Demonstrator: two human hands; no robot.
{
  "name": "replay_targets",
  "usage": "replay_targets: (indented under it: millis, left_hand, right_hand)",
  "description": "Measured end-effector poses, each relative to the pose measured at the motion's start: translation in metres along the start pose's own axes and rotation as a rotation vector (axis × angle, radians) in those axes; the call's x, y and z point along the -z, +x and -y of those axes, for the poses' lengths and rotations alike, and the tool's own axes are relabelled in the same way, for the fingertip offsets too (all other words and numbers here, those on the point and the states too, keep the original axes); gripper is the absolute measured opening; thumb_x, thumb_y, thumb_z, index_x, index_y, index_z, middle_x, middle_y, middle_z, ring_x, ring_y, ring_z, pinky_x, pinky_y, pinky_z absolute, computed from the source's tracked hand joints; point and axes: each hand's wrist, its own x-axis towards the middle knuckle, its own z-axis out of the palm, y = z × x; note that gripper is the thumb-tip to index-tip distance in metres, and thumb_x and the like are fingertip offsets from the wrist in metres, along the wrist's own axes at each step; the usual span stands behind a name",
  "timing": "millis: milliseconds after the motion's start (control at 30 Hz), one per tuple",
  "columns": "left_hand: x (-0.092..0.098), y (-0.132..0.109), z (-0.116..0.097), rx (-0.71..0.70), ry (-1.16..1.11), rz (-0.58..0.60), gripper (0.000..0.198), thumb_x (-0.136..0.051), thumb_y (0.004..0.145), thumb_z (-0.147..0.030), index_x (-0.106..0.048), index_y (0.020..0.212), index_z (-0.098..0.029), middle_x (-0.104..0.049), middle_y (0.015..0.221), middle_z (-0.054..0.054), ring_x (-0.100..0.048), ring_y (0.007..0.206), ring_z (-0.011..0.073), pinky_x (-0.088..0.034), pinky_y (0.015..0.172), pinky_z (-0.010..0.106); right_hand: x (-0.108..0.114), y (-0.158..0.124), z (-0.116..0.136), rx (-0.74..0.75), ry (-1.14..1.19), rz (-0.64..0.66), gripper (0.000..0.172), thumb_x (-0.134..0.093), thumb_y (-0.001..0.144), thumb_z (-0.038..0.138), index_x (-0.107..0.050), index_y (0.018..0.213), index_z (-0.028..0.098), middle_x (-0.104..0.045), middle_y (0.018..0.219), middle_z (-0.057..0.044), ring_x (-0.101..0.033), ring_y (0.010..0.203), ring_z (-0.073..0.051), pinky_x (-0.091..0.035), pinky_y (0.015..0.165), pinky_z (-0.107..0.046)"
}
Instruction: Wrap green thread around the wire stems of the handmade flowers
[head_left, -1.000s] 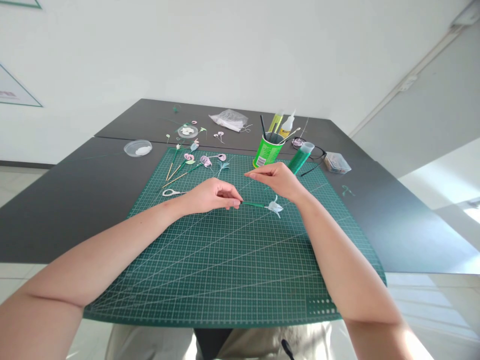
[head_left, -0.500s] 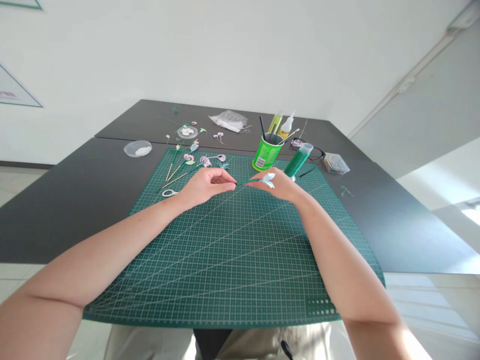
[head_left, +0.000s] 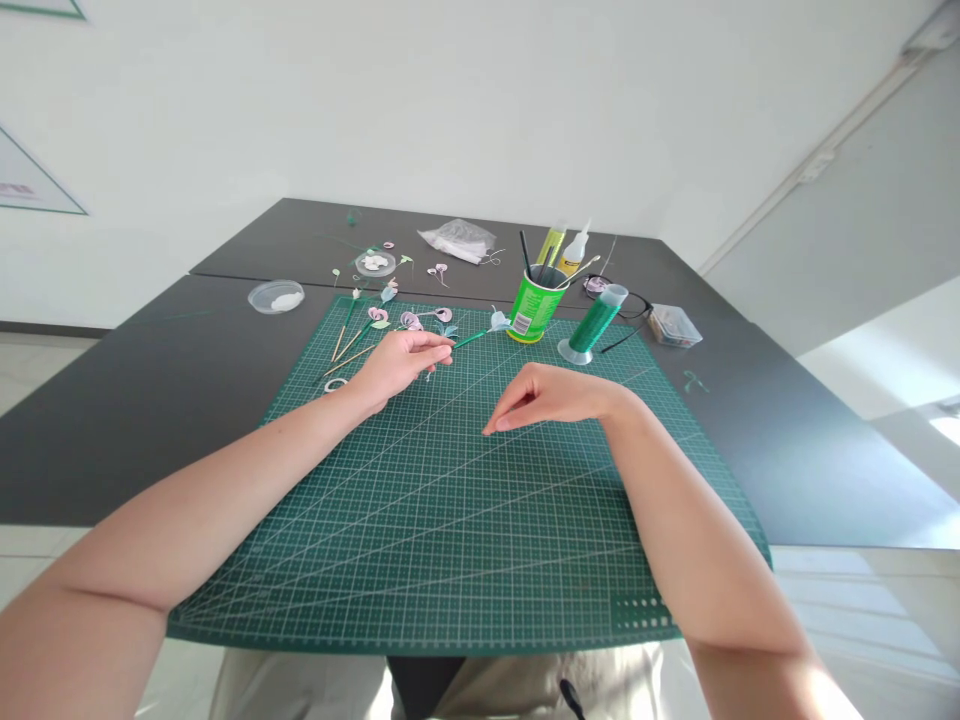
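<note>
My left hand (head_left: pixel 401 362), fingers closed, pinches the stem of a small artificial flower (head_left: pixel 499 321) with a pale blue bloom and a green-wrapped stem. The bloom points right, toward the green can. Lower and to the right, my right hand (head_left: pixel 540 395) is apart from the flower, with thumb and fingertips pressed together; whatever may be between them is too small to see. Both hands are over the green cutting mat (head_left: pixel 450 520). Beside my left wrist lies a white scissors handle (head_left: pixel 335 385), partly covered. More flowers on sticks (head_left: pixel 377 316) lie beyond my left hand.
A green can (head_left: pixel 534 305) with tools, a spool of green thread (head_left: pixel 596 325), glasses (head_left: pixel 637 305) and a clear box (head_left: pixel 675 326) stand at the right. Behind are a glue bottle (head_left: pixel 576 250) and a plastic bag (head_left: pixel 459 240). Clear dishes (head_left: pixel 259 298) sit at the left.
My right hand has let go of the flower stem and moved down toward me, away from it. My left hand has shifted slightly left, still holding the flower.
</note>
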Motion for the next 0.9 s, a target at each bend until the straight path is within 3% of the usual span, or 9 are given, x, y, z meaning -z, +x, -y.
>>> replay_targets:
  millis: [133, 233, 367, 433, 567, 667, 800, 900]
  left_hand:
    - [0.000, 0.000, 0.001, 0.006, 0.066, 0.046, 0.028, -0.071, 0.085, -0.042, -0.076, 0.096, -0.017, -0.078, 0.091, 0.007, -0.060, 0.071, 0.0148, -0.049, 0.067, 0.029]
    - [-0.001, -0.001, 0.003, -0.017, 0.137, 0.126, 0.026, -0.070, 0.084, -0.041, -0.076, 0.091, -0.017, -0.078, 0.087, 0.006, -0.062, 0.071, 0.0155, -0.049, 0.068, 0.030]
    - [-0.004, -0.004, 0.000, -0.045, 0.236, 0.280, 0.024, -0.068, 0.083, -0.041, -0.078, 0.088, -0.019, -0.078, 0.085, 0.003, -0.066, 0.075, 0.0174, -0.048, 0.068, 0.029]
    - [-0.005, -0.008, -0.005, -0.051, 0.302, 0.345, 0.026, -0.067, 0.084, -0.043, -0.079, 0.087, -0.020, -0.078, 0.085, 0.002, -0.065, 0.074, 0.0168, -0.045, 0.067, 0.028]
    - [-0.007, -0.014, -0.011, -0.062, 0.380, 0.414, 0.027, -0.064, 0.087, -0.044, -0.079, 0.085, -0.021, -0.074, 0.076, 0.000, -0.050, 0.054, 0.0111, -0.034, 0.055, 0.027]
    - [-0.007, -0.015, -0.012, -0.110, 0.393, 0.480, 0.029, -0.063, 0.088, -0.043, -0.079, 0.082, -0.021, -0.070, 0.069, -0.001, -0.041, 0.048, 0.0092, -0.030, 0.051, 0.027]
    - [-0.008, -0.013, -0.008, -0.160, 0.375, 0.531, 0.026, -0.063, 0.090, -0.041, -0.078, 0.083, -0.021, -0.073, 0.075, -0.001, -0.043, 0.049, 0.0088, -0.031, 0.052, 0.026]
    - [-0.008, -0.013, -0.005, -0.203, 0.355, 0.549, 0.023, -0.064, 0.090, -0.038, -0.079, 0.083, -0.022, -0.075, 0.076, -0.001, -0.049, 0.052, 0.0089, -0.035, 0.056, 0.025]
  right_hand:
    - [-0.004, -0.001, 0.006, 0.093, 0.084, 0.001, 0.026, -0.072, 0.088, 0.039, -0.084, 0.101, 0.020, -0.078, 0.079, -0.004, -0.047, 0.053, -0.007, -0.031, 0.048, -0.024]
    - [-0.008, -0.001, 0.009, 0.196, 0.180, -0.117, 0.022, -0.075, 0.086, 0.037, -0.084, 0.098, 0.020, -0.071, 0.064, 0.000, -0.030, 0.046, -0.005, -0.021, 0.044, -0.024]
    - [-0.009, 0.000, 0.010, 0.318, 0.341, -0.356, 0.016, -0.080, 0.082, 0.036, -0.085, 0.090, 0.023, -0.066, 0.060, 0.000, -0.035, 0.050, -0.006, -0.026, 0.045, -0.025]
    - [-0.010, 0.000, 0.009, 0.336, 0.397, -0.450, 0.018, -0.080, 0.082, 0.038, -0.085, 0.089, 0.023, -0.056, 0.051, 0.003, -0.031, 0.048, -0.006, -0.024, 0.044, -0.025]
    - [-0.010, 0.002, 0.006, 0.332, 0.429, -0.583, 0.021, -0.080, 0.082, 0.042, -0.085, 0.092, 0.025, -0.035, 0.043, 0.007, -0.022, 0.046, -0.006, -0.020, 0.043, -0.025]
    - [-0.011, 0.004, 0.005, 0.320, 0.429, -0.659, 0.021, -0.080, 0.082, 0.045, -0.085, 0.091, 0.026, -0.040, 0.045, 0.007, -0.021, 0.047, -0.006, -0.022, 0.045, -0.026]
    - [-0.011, 0.007, 0.003, 0.255, 0.414, -0.745, 0.025, -0.079, 0.081, 0.049, -0.085, 0.090, 0.027, -0.057, 0.057, 0.003, -0.022, 0.049, -0.006, -0.021, 0.045, -0.027]
    - [-0.011, 0.008, 0.004, 0.197, 0.404, -0.803, 0.028, -0.079, 0.081, 0.050, -0.085, 0.094, 0.026, -0.048, 0.052, 0.004, -0.022, 0.049, -0.007, -0.018, 0.046, -0.027]
